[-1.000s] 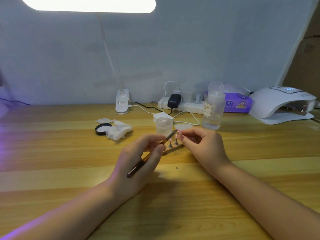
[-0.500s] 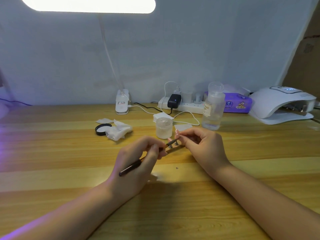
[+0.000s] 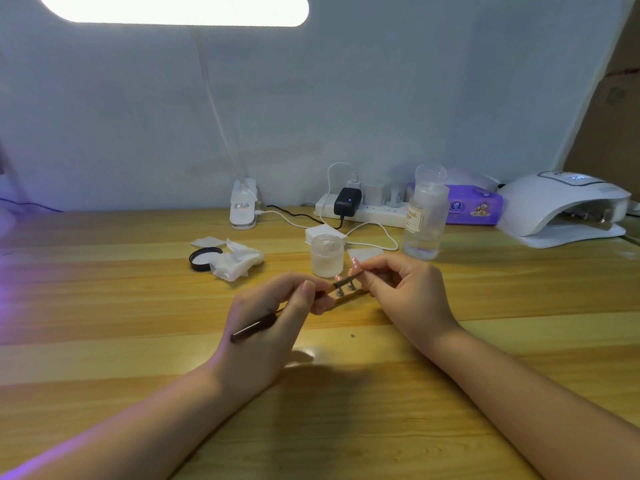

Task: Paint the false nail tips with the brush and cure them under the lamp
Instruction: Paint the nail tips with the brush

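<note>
I see the brush (image 3: 277,317) held low at the centre of my view, its long axis running on a diagonal from about eight o'clock, where the dark handle end sticks out over the back of the left hand (image 3: 270,327), up toward two o'clock, where the bristle end meets the false nail tips (image 3: 353,268). My left hand grasps the brush with the thumb and curled fingers pinched round the shaft a little behind the ferrule; the heel of that hand sits close to the wooden table (image 3: 104,306), though I cannot tell if it rests on it. My right hand (image 3: 405,296) is curled too, its thumb and forefinger pinching the small stand that carries the pink tips, which stand on short pegs above a thin wooden stick (image 3: 349,298) lying just under them. The tips sit between the two hands, just in front of a frosted jar (image 3: 327,255) at twelve o'clock from them. Further out toward one o'clock stands a clear bottle (image 3: 424,216) with a label, and at two o'clock, well apart near the table's far right edge, the white curing lamp (image 3: 561,206) faces its opening toward me. At ten o'clock from the hands lie a black lid (image 3: 202,259) and crumpled wipes (image 3: 235,261), touching one another. A power strip (image 3: 367,211) runs along the wall behind the jar.
</note>
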The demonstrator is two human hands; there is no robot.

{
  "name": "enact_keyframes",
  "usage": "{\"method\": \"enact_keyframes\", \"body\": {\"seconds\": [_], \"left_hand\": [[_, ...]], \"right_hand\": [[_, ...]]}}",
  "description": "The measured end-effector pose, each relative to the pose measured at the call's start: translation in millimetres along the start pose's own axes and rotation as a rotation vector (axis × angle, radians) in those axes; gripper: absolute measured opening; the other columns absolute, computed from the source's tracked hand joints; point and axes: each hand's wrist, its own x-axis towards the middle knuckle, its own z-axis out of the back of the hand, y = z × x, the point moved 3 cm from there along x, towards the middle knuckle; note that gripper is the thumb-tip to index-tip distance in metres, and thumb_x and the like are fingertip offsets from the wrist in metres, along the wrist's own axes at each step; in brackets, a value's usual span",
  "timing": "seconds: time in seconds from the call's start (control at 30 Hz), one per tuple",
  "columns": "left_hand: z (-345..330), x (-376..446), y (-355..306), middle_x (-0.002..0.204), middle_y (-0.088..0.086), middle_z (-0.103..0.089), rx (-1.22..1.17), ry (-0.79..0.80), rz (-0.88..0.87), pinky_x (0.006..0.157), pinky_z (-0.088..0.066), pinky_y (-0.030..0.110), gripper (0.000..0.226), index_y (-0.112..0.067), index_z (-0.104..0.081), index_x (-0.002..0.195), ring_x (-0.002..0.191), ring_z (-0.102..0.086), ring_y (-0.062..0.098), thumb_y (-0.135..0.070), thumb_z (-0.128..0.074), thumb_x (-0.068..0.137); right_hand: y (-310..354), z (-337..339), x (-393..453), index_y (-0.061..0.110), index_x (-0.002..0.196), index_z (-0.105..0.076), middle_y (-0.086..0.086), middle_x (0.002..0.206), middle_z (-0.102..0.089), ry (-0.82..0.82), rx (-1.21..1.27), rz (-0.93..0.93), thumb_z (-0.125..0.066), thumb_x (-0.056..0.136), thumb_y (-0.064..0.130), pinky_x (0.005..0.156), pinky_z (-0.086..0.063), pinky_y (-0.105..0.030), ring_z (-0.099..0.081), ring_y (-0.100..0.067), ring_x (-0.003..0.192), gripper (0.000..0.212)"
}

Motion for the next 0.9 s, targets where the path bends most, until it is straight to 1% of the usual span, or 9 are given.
{"method": "enact_keyframes", "body": {"seconds": [0.1,0.27,0.37,0.43,0.5,0.57,0.7,0.77,0.9], "left_hand": [[2.3,2.0,4.0,0.086,0.002,-0.075,-0.005,-0.035,0.023,0.077,-0.055,0.024,0.029,-0.013,-0.071,0.098,0.084,-0.072,0.016,-0.033,-0.051,0.090],[4.2,3.8,6.4,0.089,-0.004,-0.074,0.033,-0.056,-0.009,0.076,-0.053,0.021,0.024,-0.017,-0.069,0.102,0.084,-0.071,0.014,-0.030,-0.051,0.093],[5.2,3.2,5.9,0.091,-0.005,-0.074,0.044,-0.066,-0.028,0.076,-0.053,0.020,0.023,-0.018,-0.068,0.105,0.085,-0.071,0.014,-0.030,-0.051,0.094],[4.2,2.9,4.2,0.092,-0.005,-0.074,0.070,-0.046,-0.034,0.077,-0.054,0.024,0.025,-0.017,-0.068,0.106,0.086,-0.070,0.015,-0.031,-0.052,0.094],[1.8,2.0,2.6,0.093,-0.006,-0.074,0.089,-0.006,-0.026,0.080,-0.056,0.029,0.026,-0.017,-0.069,0.107,0.089,-0.070,0.015,-0.032,-0.053,0.092],[0.7,0.6,1.6,0.091,-0.005,-0.075,0.093,0.015,-0.017,0.080,-0.056,0.031,0.026,-0.018,-0.071,0.105,0.089,-0.070,0.013,-0.033,-0.054,0.091],[0.0,-1.1,-0.6,0.085,0.000,-0.074,0.065,0.013,-0.002,0.076,-0.053,0.023,0.025,-0.019,-0.072,0.095,0.082,-0.069,0.012,-0.033,-0.052,0.090],[0.3,-1.5,-1.5,0.085,-0.001,-0.074,0.058,-0.008,-0.005,0.076,-0.052,0.021,0.024,-0.021,-0.070,0.096,0.083,-0.069,0.012,-0.033,-0.050,0.091],[1.0,-0.6,-1.0,0.092,-0.011,-0.073,0.122,0.013,0.004,0.081,-0.055,0.032,0.029,-0.021,-0.069,0.105,0.091,-0.068,0.013,-0.038,-0.052,0.090]], "right_hand": [[1.3,-0.2,-1.0,0.023,0.088,-0.073,0.010,0.075,-0.071,0.032,0.001,-0.004,-0.073,0.082,0.009,0.062,-0.046,-0.007,-0.063,0.004,0.069,0.015],[4.1,-0.9,-0.6,0.030,0.086,-0.071,0.011,0.075,-0.070,0.063,0.006,-0.001,-0.074,0.082,0.011,0.062,-0.045,-0.007,-0.063,0.002,0.070,0.020],[4.3,-1.1,-0.8,0.027,0.087,-0.073,0.010,0.077,-0.071,0.054,0.022,0.004,-0.074,0.082,0.010,0.064,-0.046,-0.007,-0.064,0.002,0.071,0.018],[4.4,-1.1,-0.6,0.023,0.088,-0.074,0.010,0.078,-0.071,0.046,0.017,0.006,-0.074,0.081,0.009,0.066,-0.047,-0.008,-0.065,0.002,0.072,0.016],[4.4,-0.4,-0.6,0.024,0.087,-0.073,0.010,0.079,-0.071,0.036,0.011,0.013,-0.074,0.081,0.009,0.066,-0.047,-0.008,-0.065,0.002,0.073,0.017],[3.8,0.3,-0.6,0.025,0.086,-0.073,0.010,0.078,-0.071,0.025,-0.002,0.014,-0.074,0.081,0.008,0.066,-0.047,-0.007,-0.065,0.002,0.072,0.018],[2.4,0.7,0.0,0.018,0.086,-0.075,0.008,0.077,-0.071,-0.005,-0.026,0.027,-0.074,0.081,0.005,0.065,-0.044,-0.007,-0.063,0.003,0.070,0.014],[2.0,0.4,0.6,0.016,0.087,-0.076,0.006,0.078,-0.071,-0.010,-0.039,0.033,-0.075,0.080,0.007,0.066,-0.046,-0.008,-0.063,0.000,0.071,0.011],[2.6,-0.2,0.7,0.015,0.088,-0.076,0.004,0.080,-0.071,-0.005,-0.094,0.070,-0.075,0.080,0.007,0.068,-0.047,-0.009,-0.064,-0.003,0.075,0.011]]}}
